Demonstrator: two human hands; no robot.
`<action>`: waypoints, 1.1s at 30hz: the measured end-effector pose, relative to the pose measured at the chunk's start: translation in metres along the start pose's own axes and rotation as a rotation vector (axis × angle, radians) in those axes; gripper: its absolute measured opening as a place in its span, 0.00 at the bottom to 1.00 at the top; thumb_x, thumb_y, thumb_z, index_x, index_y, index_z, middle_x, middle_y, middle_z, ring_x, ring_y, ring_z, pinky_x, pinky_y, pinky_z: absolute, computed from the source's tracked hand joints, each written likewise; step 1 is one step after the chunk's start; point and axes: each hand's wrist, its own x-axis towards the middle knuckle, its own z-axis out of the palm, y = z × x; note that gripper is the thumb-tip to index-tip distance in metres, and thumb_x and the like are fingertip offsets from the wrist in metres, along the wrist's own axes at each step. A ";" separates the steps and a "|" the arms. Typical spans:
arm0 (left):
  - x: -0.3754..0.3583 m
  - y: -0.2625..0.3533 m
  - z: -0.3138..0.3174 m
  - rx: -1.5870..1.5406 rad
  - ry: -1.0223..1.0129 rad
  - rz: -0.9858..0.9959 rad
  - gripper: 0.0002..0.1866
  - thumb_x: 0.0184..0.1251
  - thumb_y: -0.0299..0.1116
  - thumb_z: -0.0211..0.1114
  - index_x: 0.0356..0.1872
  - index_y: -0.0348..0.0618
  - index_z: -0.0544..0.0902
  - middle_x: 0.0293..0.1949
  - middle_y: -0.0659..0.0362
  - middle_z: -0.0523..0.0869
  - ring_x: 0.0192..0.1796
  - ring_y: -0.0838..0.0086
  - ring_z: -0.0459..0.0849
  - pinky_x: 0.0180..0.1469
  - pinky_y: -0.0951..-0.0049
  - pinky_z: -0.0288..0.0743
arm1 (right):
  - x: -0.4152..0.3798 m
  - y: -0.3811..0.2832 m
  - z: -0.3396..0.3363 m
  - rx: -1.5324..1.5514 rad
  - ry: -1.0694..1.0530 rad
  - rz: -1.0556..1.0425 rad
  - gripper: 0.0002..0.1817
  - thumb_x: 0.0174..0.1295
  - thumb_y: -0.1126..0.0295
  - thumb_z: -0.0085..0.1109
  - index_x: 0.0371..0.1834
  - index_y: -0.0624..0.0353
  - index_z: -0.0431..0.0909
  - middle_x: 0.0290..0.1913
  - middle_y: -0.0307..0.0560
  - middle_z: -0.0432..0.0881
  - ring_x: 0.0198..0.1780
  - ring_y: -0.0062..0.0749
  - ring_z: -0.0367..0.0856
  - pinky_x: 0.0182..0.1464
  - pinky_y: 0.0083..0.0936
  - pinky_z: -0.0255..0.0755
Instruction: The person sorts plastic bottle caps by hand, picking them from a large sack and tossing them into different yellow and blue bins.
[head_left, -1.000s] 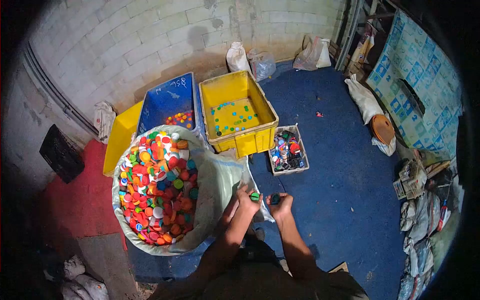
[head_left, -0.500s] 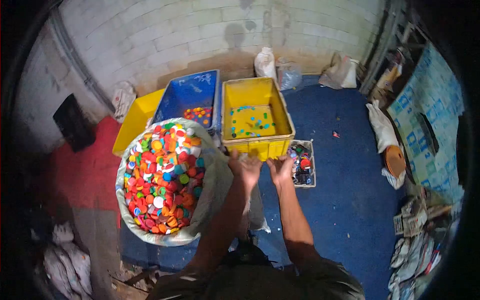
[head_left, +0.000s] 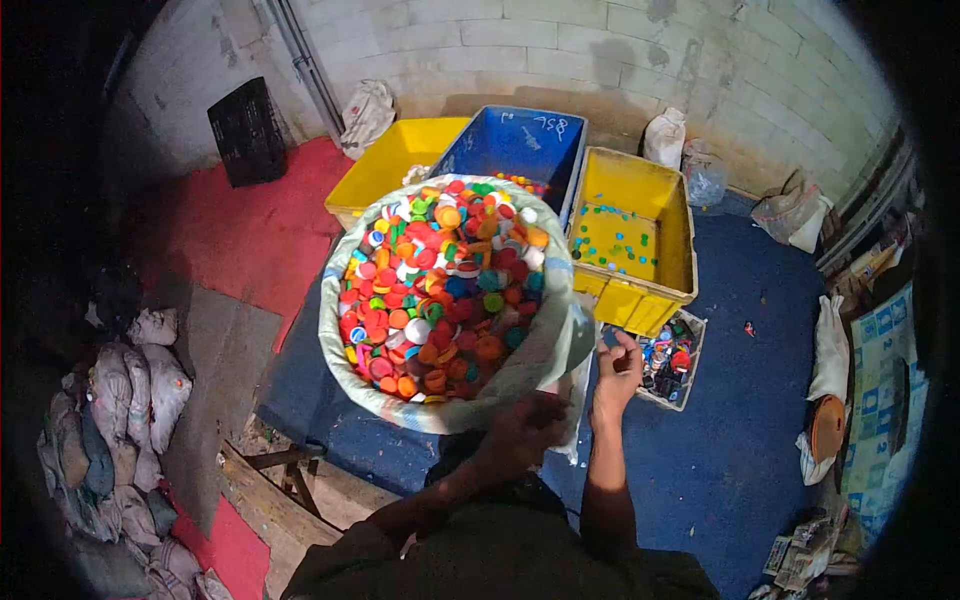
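Note:
A big pale woven sack (head_left: 345,375) stands open in front of me, heaped with bottle caps (head_left: 430,300) in red, orange, white, green and blue. My left hand (head_left: 525,432) is in shadow beside the sack's near right rim, fingers loosely bent and apart, with nothing visible in them. Just below the front of the yellow crate (head_left: 630,305), my right hand (head_left: 617,378) is raised with its fingertips pinched together. Whatever lies between those fingertips is too small to make out. Several blue and green caps lie scattered on the yellow crate's floor.
A blue crate (head_left: 575,160) with some red and yellow caps stands behind the sack, beside another yellow crate (head_left: 350,195). A small white crate (head_left: 685,395) of dark, mixed caps sits right of my hand. Filled sacks (head_left: 140,400) lie at left; a wooden bench (head_left: 270,510) is near.
Both hands have left the yellow crate's front edge. The left drew back toward the sack and me; the right rose into a pinch. My view has swung left, shifting everything rightward.

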 end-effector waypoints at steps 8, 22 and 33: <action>-0.019 0.017 -0.122 0.135 0.427 0.134 0.18 0.63 0.31 0.69 0.52 0.40 0.75 0.40 0.57 0.84 0.42 0.71 0.84 0.46 0.69 0.78 | -0.056 -0.058 0.080 -0.447 -0.217 -0.280 0.12 0.54 0.80 0.65 0.42 0.63 0.79 0.22 0.36 0.69 0.27 0.17 0.66 0.32 0.18 0.65; 0.068 0.014 -0.256 0.938 -0.087 0.242 0.32 0.54 0.46 0.74 0.52 0.35 0.71 0.34 0.47 0.86 0.41 0.47 0.83 0.47 0.54 0.74 | -0.136 -0.060 0.152 -0.464 0.128 -0.212 0.09 0.60 0.76 0.63 0.43 0.65 0.79 0.26 0.33 0.74 0.28 0.13 0.67 0.32 0.12 0.64; 0.090 0.017 -0.267 0.885 -0.214 0.144 0.31 0.55 0.44 0.74 0.53 0.33 0.75 0.28 0.45 0.86 0.34 0.54 0.88 0.36 0.60 0.78 | -0.158 -0.062 0.172 -0.453 0.051 -0.209 0.10 0.60 0.77 0.63 0.44 0.65 0.78 0.28 0.35 0.77 0.29 0.11 0.68 0.31 0.12 0.65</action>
